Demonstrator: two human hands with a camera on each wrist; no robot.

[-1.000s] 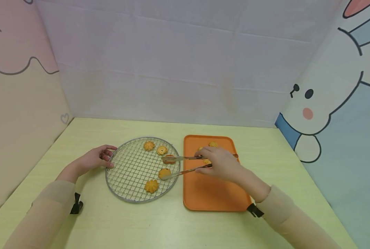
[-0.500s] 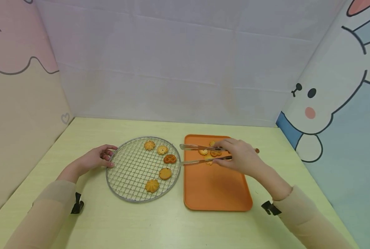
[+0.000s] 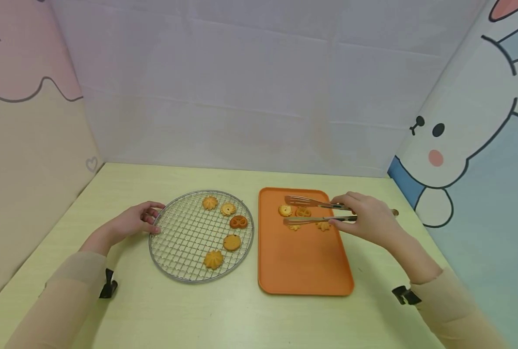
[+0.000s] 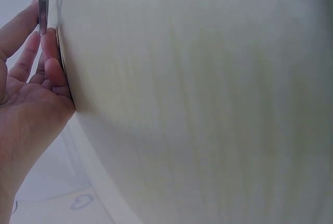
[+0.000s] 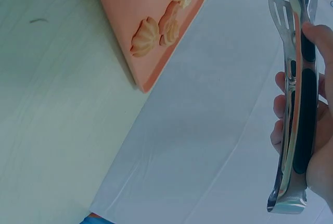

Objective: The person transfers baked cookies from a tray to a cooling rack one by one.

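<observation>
My left hand (image 3: 133, 224) holds the left rim of a round wire cooling rack (image 3: 184, 237), which lies flat. In the left wrist view, the rack's metal edge (image 4: 43, 5) sits between the fingers. Several cookies, among them a brown pretzel-shaped one (image 3: 239, 222), form a curve along the rack's right side. My right hand (image 3: 369, 218) grips metal serving tongs (image 3: 313, 201) with black grips. Their slotted arms are spread above the far part of an orange tray (image 3: 304, 266), with nothing between the tips. Beneath them lie several cookies, including a round one (image 3: 285, 210) and a pretzel-shaped one (image 3: 303, 212).
Rack and tray stand side by side on a pale wood-grain table (image 3: 224, 320), a narrow gap between them. A white wall sheet (image 3: 250, 97) rises behind the table. Cartoon-printed panels (image 3: 494, 218) stand at both sides.
My right hand has drawn the tongs rightward from over the rack to above the tray, uncovering the pretzel-shaped cookie on the rack. My left hand stays at the rim.
</observation>
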